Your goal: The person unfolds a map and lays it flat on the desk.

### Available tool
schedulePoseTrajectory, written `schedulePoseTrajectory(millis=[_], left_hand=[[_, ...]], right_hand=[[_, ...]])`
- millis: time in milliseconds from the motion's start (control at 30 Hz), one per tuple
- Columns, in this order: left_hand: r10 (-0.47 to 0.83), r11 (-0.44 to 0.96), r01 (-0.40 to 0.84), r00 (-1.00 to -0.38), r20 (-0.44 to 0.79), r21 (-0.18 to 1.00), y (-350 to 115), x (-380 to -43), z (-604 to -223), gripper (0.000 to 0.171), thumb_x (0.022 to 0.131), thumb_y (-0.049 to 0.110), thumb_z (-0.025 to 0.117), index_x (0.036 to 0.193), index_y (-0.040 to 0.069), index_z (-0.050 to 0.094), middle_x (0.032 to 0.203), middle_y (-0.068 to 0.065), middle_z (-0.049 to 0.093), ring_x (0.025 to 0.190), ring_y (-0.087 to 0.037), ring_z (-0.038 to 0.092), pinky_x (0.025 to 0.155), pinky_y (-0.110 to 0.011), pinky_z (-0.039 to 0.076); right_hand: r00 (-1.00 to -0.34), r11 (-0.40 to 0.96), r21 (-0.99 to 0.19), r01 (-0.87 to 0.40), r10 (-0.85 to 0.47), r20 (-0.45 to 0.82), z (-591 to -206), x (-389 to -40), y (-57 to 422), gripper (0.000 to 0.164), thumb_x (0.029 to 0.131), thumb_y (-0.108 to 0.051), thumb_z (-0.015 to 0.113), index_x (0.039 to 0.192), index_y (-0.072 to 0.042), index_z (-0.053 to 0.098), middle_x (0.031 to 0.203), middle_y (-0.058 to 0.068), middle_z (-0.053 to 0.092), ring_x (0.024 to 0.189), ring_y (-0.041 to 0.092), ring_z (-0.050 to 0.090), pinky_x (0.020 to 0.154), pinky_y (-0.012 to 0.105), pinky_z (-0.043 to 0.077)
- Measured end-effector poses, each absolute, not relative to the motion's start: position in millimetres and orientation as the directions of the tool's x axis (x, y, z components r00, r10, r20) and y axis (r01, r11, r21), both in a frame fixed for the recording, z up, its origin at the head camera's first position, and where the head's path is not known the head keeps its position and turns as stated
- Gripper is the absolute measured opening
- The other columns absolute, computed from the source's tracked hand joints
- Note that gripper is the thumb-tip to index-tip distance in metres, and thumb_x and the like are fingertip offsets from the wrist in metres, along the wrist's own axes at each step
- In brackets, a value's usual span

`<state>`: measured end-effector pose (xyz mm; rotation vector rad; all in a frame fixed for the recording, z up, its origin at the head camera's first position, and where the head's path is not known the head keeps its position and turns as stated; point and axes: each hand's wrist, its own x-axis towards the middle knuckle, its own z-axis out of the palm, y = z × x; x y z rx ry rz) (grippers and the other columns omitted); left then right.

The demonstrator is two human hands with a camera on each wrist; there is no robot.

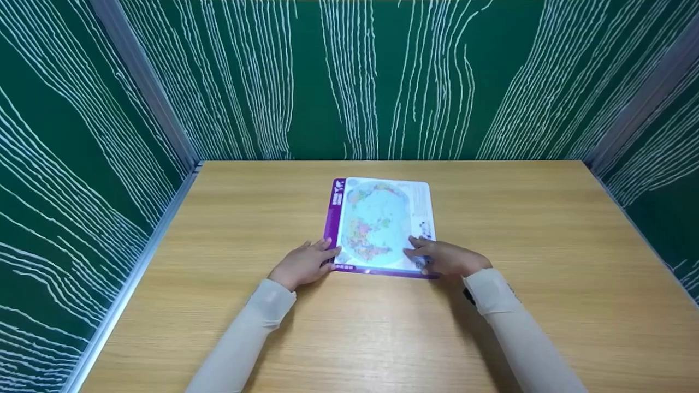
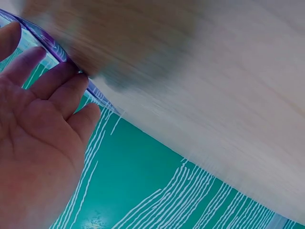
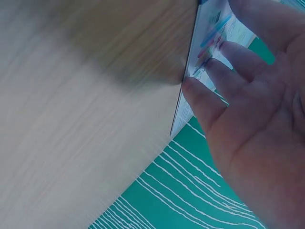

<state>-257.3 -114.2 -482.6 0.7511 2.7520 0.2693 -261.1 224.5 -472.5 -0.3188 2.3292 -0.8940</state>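
A flat world map board (image 1: 377,218) with a purple band along its left and lower edges lies on the wooden table, turned sideways to me. At its lower left corner my left hand (image 1: 306,263) touches the edge, fingers spread and fairly straight. My right hand (image 1: 450,258) rests its fingertips on the lower right part of the map. In the left wrist view, the left fingers (image 2: 59,88) meet the board's purple edge (image 2: 47,40). The right wrist view has the right fingers (image 3: 205,100) against the opposite edge of the board (image 3: 183,102), with the thumb apart from them.
The wooden table (image 1: 246,207) reaches back to a green wall (image 1: 306,82) with wavy white lines. Similar green panels (image 1: 71,180) stand at both sides, joined by grey corner posts (image 1: 147,82). Light sleeves cover both forearms.
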Motion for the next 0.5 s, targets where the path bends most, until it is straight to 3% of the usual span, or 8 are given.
schedulePoseTrajectory(millis=[33, 233, 333, 433, 500], left_hand=[[0.522, 0.846, 0.47, -0.826, -0.213, 0.252, -113.9, -256.9, -482.4, 0.049, 0.101, 0.035, 0.045, 0.148, 0.024, 0.037, 0.157, -0.006, 0.027, 0.147, -0.024, 0.025, 0.122, -0.044, 0.017], [0.531, 0.839, 0.476, -0.822, -0.207, 0.263, -112.0, -254.6, -481.0, 0.048, 0.101, 0.035, 0.046, 0.147, 0.024, 0.039, 0.157, -0.006, 0.028, 0.146, -0.025, 0.027, 0.121, -0.045, 0.018], [0.535, 0.837, 0.48, -0.819, -0.206, 0.264, -111.3, -254.4, -480.7, 0.047, 0.101, 0.035, 0.045, 0.147, 0.024, 0.039, 0.157, -0.006, 0.028, 0.145, -0.024, 0.027, 0.121, -0.045, 0.019], [0.549, 0.828, 0.497, -0.812, -0.197, 0.26, -111.2, -253.8, -480.7, 0.047, 0.102, 0.034, 0.045, 0.147, 0.022, 0.04, 0.156, -0.007, 0.029, 0.145, -0.025, 0.028, 0.121, -0.046, 0.019], [0.557, 0.823, 0.506, -0.808, -0.193, 0.258, -111.2, -253.1, -480.8, 0.047, 0.102, 0.033, 0.045, 0.147, 0.021, 0.041, 0.156, -0.008, 0.03, 0.145, -0.025, 0.028, 0.12, -0.046, 0.02]], right_hand=[[-0.785, 0.711, -0.7, 0.069, -0.395, -0.478, -472.6, -261.4, 224.7, 0.042, 0.101, -0.028, 0.045, 0.143, -0.033, 0.045, 0.161, 0.002, 0.018, 0.15, 0.031, 0.004, 0.119, 0.057, 0.001], [-0.823, 0.738, -0.674, 0.03, -0.365, -0.436, -471.4, -260.1, 227.3, 0.048, 0.097, -0.014, 0.052, 0.14, -0.034, 0.049, 0.16, -0.001, 0.023, 0.15, 0.033, 0.002, 0.116, 0.065, -0.002], [-0.819, 0.697, -0.706, 0.13, -0.326, -0.472, -471.0, -260.2, 227.5, 0.048, 0.098, -0.029, 0.053, 0.144, -0.033, 0.043, 0.161, -0.003, 0.02, 0.15, 0.033, -0.001, 0.116, 0.064, -0.004], [-0.808, 0.628, -0.739, 0.245, -0.289, -0.513, -471.5, -261.2, 227.5, 0.058, 0.095, -0.049, 0.052, 0.148, -0.032, 0.036, 0.162, -0.003, 0.017, 0.15, 0.032, -0.006, 0.115, 0.064, -0.006], [-0.812, 0.666, -0.722, 0.185, -0.311, -0.494, -471.7, -262.0, 228.3, 0.056, 0.096, -0.044, 0.052, 0.148, -0.031, 0.037, 0.162, -0.001, 0.017, 0.15, 0.033, -0.003, 0.117, 0.063, -0.003]])
